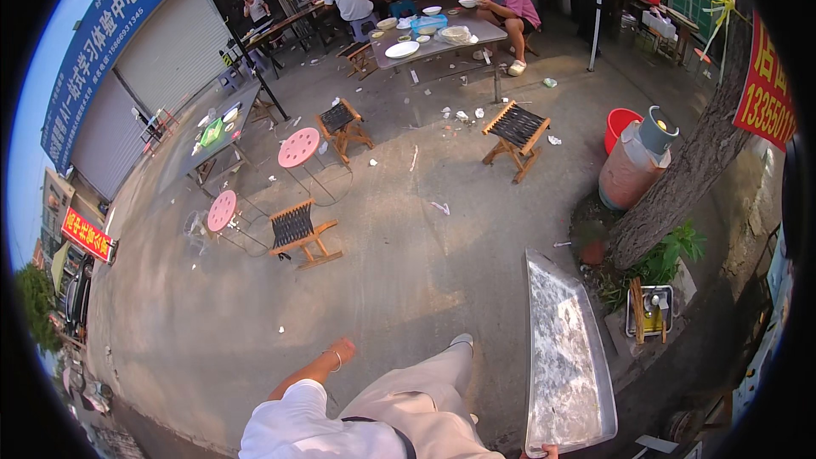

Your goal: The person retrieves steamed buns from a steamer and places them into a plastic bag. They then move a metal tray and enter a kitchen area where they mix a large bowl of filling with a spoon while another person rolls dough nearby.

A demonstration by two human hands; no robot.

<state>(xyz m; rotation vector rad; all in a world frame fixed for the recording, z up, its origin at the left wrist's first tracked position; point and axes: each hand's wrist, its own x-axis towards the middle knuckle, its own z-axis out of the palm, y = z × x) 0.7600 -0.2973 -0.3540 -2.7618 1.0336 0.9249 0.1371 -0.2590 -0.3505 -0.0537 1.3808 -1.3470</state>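
My right hand (542,451) is at the bottom edge, gripping the near end of a long, shallow metal tray (567,357). Its inner surface is mottled with whitish patches, and nothing lies in it. The tray hangs along my right side, beside my light trousers (414,395). My left hand (343,349), with a bracelet at the wrist, swings over the concrete ground in front of me. Its fingers look curled in, and I see nothing held there. One of my shoes (463,340) shows ahead.
Folding stools (516,129) and pink round stools (299,147) stand ahead. Litter (440,208) dots the ground. A person (510,3) eats at a table (382,54) bearing dishes. On the right are a tree trunk (688,159), a gas cylinder (632,172) and a small metal tray (665,312).
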